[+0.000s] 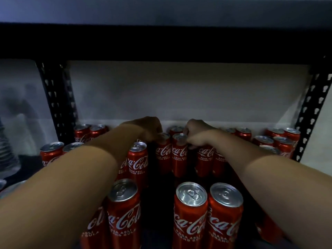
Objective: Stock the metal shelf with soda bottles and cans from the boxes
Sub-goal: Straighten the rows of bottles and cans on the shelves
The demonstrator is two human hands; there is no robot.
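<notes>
Two red cola cans side by side at the fingertips, deep on the metal shelf (161, 42): left can (163, 151), right can (179, 153). More cans crowd both forearms, near and far.

Risk: a forearm clips the near cans (208, 212) and topples them.

Left hand (149, 130) curled round the left can's top. Right hand (195, 136) pinches the right can's rim.
</notes>
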